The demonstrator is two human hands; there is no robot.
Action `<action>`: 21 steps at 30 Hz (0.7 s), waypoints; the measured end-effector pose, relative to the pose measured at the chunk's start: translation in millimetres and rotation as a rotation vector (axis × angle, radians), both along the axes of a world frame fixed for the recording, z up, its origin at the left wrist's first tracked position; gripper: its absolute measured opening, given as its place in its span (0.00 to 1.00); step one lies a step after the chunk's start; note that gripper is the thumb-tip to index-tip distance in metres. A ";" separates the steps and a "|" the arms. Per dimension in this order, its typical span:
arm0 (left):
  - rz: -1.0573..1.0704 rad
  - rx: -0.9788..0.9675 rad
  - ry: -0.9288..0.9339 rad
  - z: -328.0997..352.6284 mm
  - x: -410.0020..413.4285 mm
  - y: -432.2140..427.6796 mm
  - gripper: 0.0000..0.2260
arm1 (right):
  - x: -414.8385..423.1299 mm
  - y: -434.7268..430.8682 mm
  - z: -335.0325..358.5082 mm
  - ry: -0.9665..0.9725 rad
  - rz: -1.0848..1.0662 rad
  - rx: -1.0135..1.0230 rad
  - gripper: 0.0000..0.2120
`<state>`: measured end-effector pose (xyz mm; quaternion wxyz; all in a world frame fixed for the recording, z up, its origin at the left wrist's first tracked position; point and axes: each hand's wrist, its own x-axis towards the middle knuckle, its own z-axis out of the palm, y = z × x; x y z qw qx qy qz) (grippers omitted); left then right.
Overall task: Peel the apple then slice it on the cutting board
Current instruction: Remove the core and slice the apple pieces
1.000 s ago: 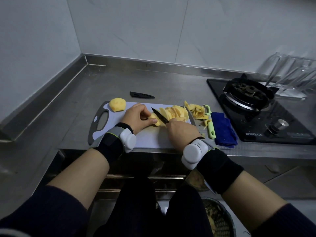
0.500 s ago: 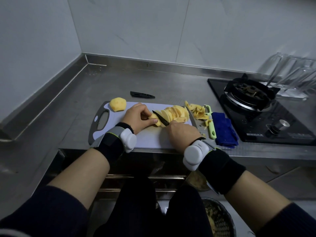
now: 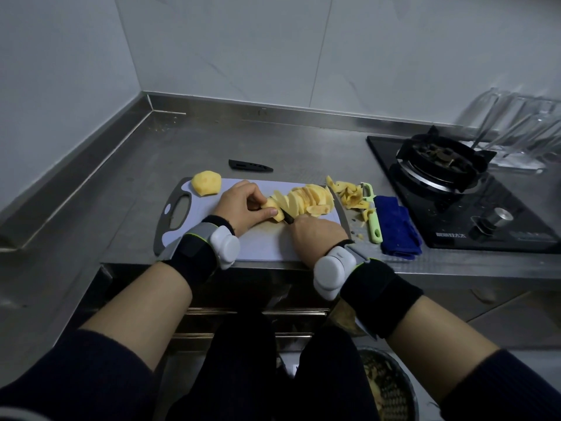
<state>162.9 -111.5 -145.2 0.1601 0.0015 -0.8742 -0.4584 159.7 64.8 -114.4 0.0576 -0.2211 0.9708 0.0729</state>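
Pale-yellow, one apple piece (image 3: 271, 206) is lying mid cutting board (image 3: 264, 247), the left hand (image 3: 243, 208) pinching it with curled fingers and thumb. The right hand (image 3: 315, 235) is gripping one black knife (image 3: 287, 218), its blade cutting into that piece. One fan of slices (image 3: 309, 199) is leaning on the board's right part; one peeled half (image 3: 206, 183) is sitting at its far left corner. Off its right edge one green peeler (image 3: 373, 220), one blue cloth (image 3: 397, 229) and some peels (image 3: 349, 194) are lying on the worktop (image 3: 182, 141).
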 end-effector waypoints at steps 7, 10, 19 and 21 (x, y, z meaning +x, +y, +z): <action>-0.004 0.006 -0.009 1.5 1.3 -0.6 0.13 | -18.2 -0.1 4.8 -0.107 -0.051 0.006 0.11; -0.006 0.002 -0.012 0.5 0.8 0.0 0.12 | -17.1 3.7 4.8 -0.059 -0.118 -0.039 0.11; 0.003 -0.033 0.005 1.1 2.3 0.9 0.12 | 0.3 9.4 12.3 0.082 0.040 -0.082 0.12; 0.003 -0.030 0.004 0.5 2.1 0.4 0.12 | 3.2 8.4 13.6 0.085 0.049 -0.079 0.12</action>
